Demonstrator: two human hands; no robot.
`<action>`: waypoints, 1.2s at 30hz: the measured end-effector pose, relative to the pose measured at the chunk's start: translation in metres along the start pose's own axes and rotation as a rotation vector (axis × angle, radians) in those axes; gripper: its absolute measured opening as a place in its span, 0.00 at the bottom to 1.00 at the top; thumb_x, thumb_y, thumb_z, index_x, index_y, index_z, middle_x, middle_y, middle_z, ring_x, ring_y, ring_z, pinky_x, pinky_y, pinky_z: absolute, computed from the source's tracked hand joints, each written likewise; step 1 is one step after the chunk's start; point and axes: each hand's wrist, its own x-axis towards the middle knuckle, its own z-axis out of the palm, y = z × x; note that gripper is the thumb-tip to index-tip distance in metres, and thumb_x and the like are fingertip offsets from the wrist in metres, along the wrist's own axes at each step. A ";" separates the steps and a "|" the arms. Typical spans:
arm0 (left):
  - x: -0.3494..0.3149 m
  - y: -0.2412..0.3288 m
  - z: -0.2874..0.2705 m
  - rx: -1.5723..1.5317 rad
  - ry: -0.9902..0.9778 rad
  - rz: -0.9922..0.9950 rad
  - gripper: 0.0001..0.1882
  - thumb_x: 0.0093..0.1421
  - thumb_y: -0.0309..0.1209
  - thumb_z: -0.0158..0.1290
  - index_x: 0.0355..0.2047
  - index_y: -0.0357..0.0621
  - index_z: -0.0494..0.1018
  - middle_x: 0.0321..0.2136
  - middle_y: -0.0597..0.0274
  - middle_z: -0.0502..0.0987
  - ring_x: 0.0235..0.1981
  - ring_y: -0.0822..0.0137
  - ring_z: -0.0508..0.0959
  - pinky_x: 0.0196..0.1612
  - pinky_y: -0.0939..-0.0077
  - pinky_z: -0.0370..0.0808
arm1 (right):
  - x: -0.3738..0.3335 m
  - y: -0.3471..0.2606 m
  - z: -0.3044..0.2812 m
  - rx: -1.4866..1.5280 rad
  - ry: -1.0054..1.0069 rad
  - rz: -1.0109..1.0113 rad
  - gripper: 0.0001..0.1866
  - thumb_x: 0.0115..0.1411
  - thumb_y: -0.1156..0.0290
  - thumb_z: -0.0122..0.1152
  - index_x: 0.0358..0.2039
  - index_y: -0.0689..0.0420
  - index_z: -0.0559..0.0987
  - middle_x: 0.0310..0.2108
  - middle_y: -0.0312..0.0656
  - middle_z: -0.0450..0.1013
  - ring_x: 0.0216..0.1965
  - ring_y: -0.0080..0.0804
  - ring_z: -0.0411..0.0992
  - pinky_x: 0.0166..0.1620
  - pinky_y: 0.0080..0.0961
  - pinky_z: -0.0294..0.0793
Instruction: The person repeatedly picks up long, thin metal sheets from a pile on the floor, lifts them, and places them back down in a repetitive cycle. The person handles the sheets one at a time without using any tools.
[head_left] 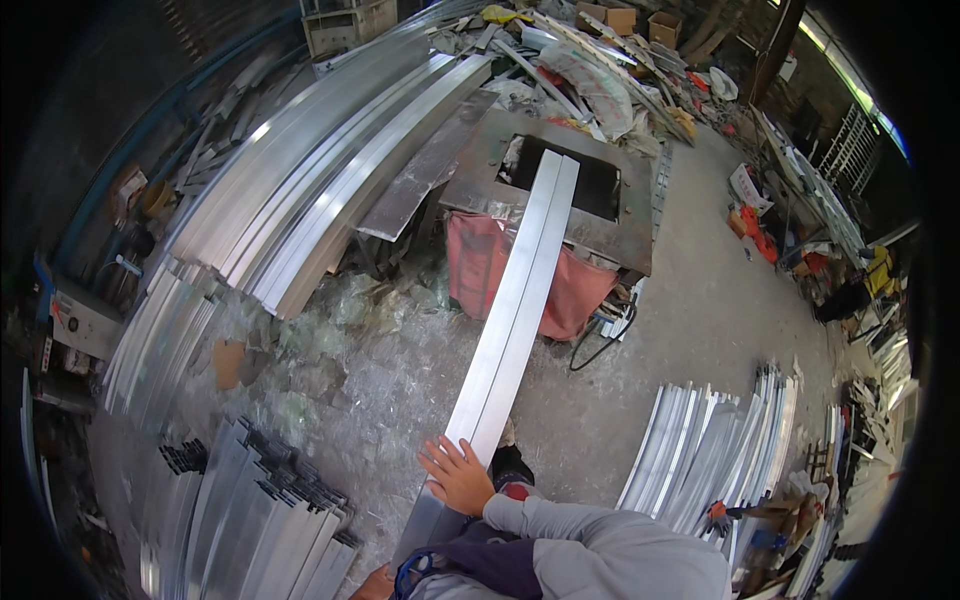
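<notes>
Long silvery metal profiles (515, 290), two strips side by side or one with a lengthwise seam, run away from my body. Their far end lies over the dark rectangular opening in a worn metal table (480, 185). Flat on the near part of the profiles rests my right hand (460, 480), fingers spread. My left hand (375, 584) shows only as a small patch at the lower edge, beside the near end; its fingers are hidden. Red cloth (480, 265) hangs from the table's near side under the profiles.
Long profiles (330, 170) are stacked at the far left. More bundles stand at the near left (250, 520) and near right (690, 450). Scrap and cartons (605, 18) pile up behind the table. A black cable (603, 350) loops beside it. Plastic film litters the floor.
</notes>
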 end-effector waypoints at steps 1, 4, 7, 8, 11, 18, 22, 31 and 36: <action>0.011 -0.006 0.005 0.088 0.052 0.040 0.34 0.55 0.40 0.62 0.56 0.30 0.66 0.44 0.50 0.80 0.46 0.61 0.80 0.52 0.69 0.73 | 0.006 0.004 -0.003 0.010 0.002 -0.006 0.29 0.65 0.56 0.50 0.65 0.49 0.64 0.68 0.44 0.55 0.70 0.45 0.49 0.68 0.53 0.47; 0.041 0.121 -0.013 -0.002 -0.079 0.090 0.36 0.53 0.42 0.64 0.56 0.32 0.67 0.45 0.50 0.80 0.45 0.60 0.80 0.51 0.69 0.73 | 0.047 0.068 -0.028 -0.120 -0.056 0.041 0.29 0.65 0.55 0.50 0.65 0.49 0.64 0.68 0.43 0.56 0.70 0.44 0.49 0.68 0.52 0.47; 0.014 0.360 -0.038 -0.026 -0.119 0.199 0.42 0.48 0.46 0.68 0.56 0.33 0.67 0.45 0.48 0.79 0.46 0.57 0.79 0.52 0.67 0.73 | 0.106 0.179 -0.060 -0.259 0.027 0.060 0.30 0.64 0.53 0.50 0.64 0.49 0.65 0.68 0.44 0.55 0.70 0.42 0.48 0.70 0.49 0.46; 0.047 0.380 -0.034 0.105 0.045 0.244 0.43 0.47 0.48 0.68 0.57 0.34 0.67 0.45 0.48 0.79 0.47 0.57 0.78 0.53 0.67 0.73 | 0.133 0.211 -0.075 -0.337 0.053 0.069 0.30 0.64 0.53 0.51 0.64 0.49 0.65 0.68 0.44 0.54 0.71 0.42 0.47 0.70 0.48 0.46; 0.107 0.524 -0.031 -0.022 -0.007 0.477 0.40 0.49 0.47 0.67 0.56 0.33 0.68 0.47 0.48 0.78 0.48 0.58 0.78 0.53 0.67 0.72 | 0.178 0.309 -0.121 -0.374 0.273 0.139 0.31 0.63 0.54 0.53 0.64 0.53 0.64 0.68 0.46 0.55 0.70 0.45 0.49 0.68 0.49 0.48; 0.257 0.753 -0.056 0.023 0.114 0.782 0.38 0.54 0.44 0.64 0.59 0.37 0.65 0.52 0.53 0.75 0.51 0.62 0.74 0.54 0.68 0.69 | 0.247 0.382 -0.171 -0.299 0.416 0.169 0.31 0.63 0.55 0.54 0.64 0.54 0.64 0.68 0.47 0.54 0.70 0.46 0.50 0.67 0.49 0.50; 0.252 0.850 -0.050 0.000 0.043 0.831 0.35 0.53 0.46 0.63 0.54 0.32 0.70 0.49 0.48 0.77 0.50 0.59 0.76 0.53 0.68 0.71 | 0.260 0.441 -0.199 -0.277 0.468 0.227 0.29 0.65 0.57 0.52 0.64 0.54 0.64 0.67 0.46 0.56 0.69 0.45 0.50 0.68 0.48 0.49; 0.240 0.775 -0.061 0.261 0.210 0.778 0.32 0.56 0.44 0.61 0.54 0.35 0.70 0.49 0.50 0.78 0.49 0.61 0.76 0.53 0.66 0.71 | 0.246 0.416 -0.184 -0.280 0.419 0.221 0.33 0.63 0.52 0.52 0.65 0.53 0.63 0.68 0.46 0.54 0.70 0.43 0.50 0.68 0.48 0.48; 0.195 0.617 -0.054 0.046 0.017 0.636 0.33 0.52 0.44 0.66 0.53 0.37 0.72 0.45 0.52 0.79 0.46 0.64 0.77 0.50 0.69 0.72 | 0.204 0.358 -0.151 -0.310 0.371 0.240 0.36 0.63 0.47 0.52 0.66 0.51 0.61 0.69 0.46 0.51 0.70 0.43 0.47 0.68 0.50 0.46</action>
